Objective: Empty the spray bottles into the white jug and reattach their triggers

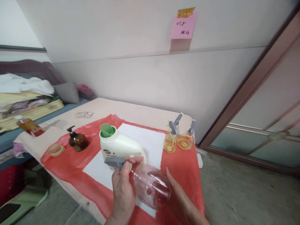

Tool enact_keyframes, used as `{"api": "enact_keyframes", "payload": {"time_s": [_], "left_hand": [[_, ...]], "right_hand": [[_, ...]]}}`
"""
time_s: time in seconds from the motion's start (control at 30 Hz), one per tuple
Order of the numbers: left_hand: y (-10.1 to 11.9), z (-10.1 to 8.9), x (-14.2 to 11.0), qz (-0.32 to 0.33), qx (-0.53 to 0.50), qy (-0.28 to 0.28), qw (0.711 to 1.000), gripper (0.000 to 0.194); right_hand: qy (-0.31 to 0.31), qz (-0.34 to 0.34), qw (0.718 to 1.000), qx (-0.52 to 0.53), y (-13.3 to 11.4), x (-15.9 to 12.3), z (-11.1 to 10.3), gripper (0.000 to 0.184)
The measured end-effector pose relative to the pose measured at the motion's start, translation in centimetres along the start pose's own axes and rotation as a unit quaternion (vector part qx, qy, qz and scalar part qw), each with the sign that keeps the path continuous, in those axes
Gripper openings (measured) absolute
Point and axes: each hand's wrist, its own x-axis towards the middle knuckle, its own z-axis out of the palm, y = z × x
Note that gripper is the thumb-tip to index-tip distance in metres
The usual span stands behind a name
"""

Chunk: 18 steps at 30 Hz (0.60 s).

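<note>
Over the table's front part I hold a clear bottle (152, 184) lying on its side, see-through, with a grey lid (114, 161) pointing left. My left hand (124, 186) is closed around the lid and neck. Against the wide base rests my right hand (178, 193), its fingers partly hidden behind the bottle. Just beyond stands a large cream-white jug (122, 142) with a green cup (107, 129) in its mouth. The bottle and my left hand cover its lower part.
A white sheet (150, 137) lies on red plastic (180, 175). Several grey-topped bottles of yellow liquid (185, 143) stand at right. Left are a brown pump bottle (78, 142), a round lidded tub (57, 151) and an amber-liquid bottle (30, 125). A wall (140, 81) rises behind.
</note>
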Motion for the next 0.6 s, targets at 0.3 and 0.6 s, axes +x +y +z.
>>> {"api": "enact_keyframes", "payload": {"time_s": [0.3,0.6], "left_hand": [[0.8,0.0,-0.1,-0.010,0.064,-0.084,0.994,0.030],[5.2,-1.4,0.1,-0.023,0.088,-0.089,0.992,0.032]], "right_hand": [[-0.096,-0.078,0.992,-0.030,-1.0,-0.9,0.2,0.072],[-0.146,-0.061,0.987,-0.018,0.3,0.6,-0.1,0.062]]}}
